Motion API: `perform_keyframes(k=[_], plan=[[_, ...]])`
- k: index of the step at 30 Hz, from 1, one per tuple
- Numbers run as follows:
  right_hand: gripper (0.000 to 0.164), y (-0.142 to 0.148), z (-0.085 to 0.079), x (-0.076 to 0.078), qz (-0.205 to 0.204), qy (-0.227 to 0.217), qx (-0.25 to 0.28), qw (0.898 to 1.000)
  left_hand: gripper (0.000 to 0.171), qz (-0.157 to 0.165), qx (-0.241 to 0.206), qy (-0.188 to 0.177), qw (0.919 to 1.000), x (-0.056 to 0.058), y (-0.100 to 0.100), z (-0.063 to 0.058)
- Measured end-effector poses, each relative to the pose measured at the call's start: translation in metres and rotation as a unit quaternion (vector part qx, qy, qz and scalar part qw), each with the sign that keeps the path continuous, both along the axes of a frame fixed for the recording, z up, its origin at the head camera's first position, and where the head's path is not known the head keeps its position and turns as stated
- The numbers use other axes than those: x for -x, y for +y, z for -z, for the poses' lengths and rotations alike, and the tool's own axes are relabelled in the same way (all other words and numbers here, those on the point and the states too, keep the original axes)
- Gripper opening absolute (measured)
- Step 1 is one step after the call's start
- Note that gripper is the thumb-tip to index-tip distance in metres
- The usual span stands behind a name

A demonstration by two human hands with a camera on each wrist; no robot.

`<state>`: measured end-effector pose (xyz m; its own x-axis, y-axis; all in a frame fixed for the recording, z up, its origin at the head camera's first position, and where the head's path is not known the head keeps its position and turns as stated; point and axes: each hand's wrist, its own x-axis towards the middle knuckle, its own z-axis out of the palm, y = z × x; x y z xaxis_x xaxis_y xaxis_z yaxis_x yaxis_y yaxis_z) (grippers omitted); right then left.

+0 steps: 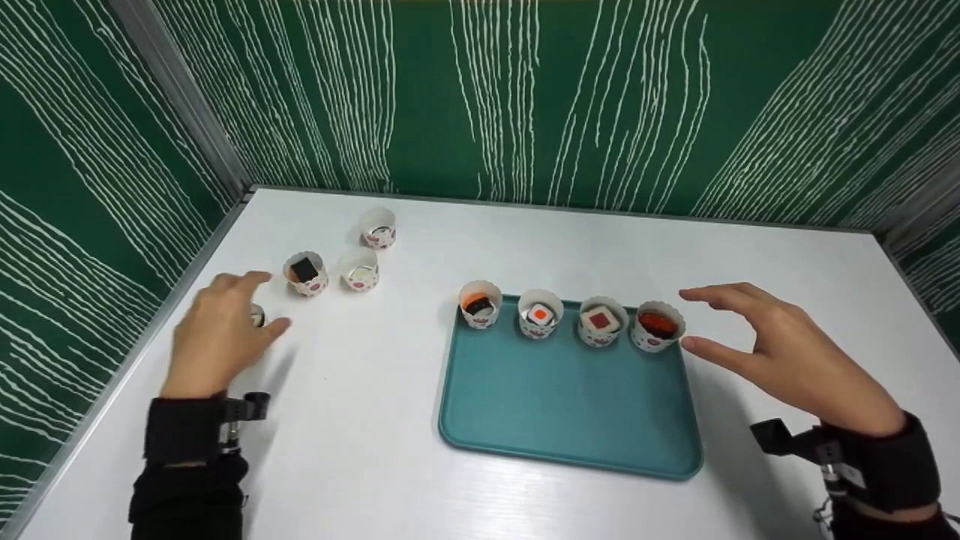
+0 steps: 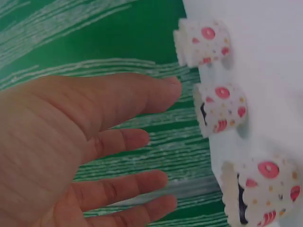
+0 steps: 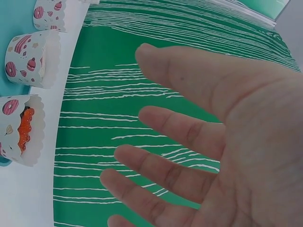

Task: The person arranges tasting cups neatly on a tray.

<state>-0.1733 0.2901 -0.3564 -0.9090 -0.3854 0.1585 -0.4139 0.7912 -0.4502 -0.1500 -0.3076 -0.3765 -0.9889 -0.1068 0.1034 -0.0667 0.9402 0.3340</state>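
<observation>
Head view: along the tray's (image 1: 570, 401) far edge, four cups (image 1: 538, 330) with orange-and-black, orange-dotted, red-squared and red fillings (image 1: 601, 320); leftward on the table (image 1: 360, 427), three more. Left hand (image 1: 216, 330), digits apart, mostly hiding a pale thing (image 1: 258, 315); right hand (image 1: 787, 351), digits likewise apart, beside the red filling.

Left wrist view: dark fillings in two cups.

Right wrist view: green wall (image 3: 94, 142) behind spread fingers (image 3: 168, 169).

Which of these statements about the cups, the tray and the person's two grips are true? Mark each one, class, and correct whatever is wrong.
1. Four paper cups stand in a row along the far edge of the tray. True.
2. The tray is bright yellow. False: the tray is teal.
3. The rightmost cup on the tray has an orange-red filling. True.
4. The right grip is holding a cup. False: the right grip holds nothing.
5. The left grip is to the left of the tray. True.
</observation>
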Motion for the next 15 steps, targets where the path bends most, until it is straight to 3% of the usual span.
perform_keyframes(k=[5, 15], plan=[[0.056, 0.001, 0.000, -0.001, 0.002, -0.004, 0.003, 1.000, 0.080, -0.026, 0.001, -0.041, 0.9988, -0.004, -0.029, 0.007], [0.053, 0.001, -0.001, -0.002, 0.004, -0.013, 0.008, 1.000, 0.086, -0.015, -0.024, -0.093, 0.9953, -0.004, -0.053, 0.021]])
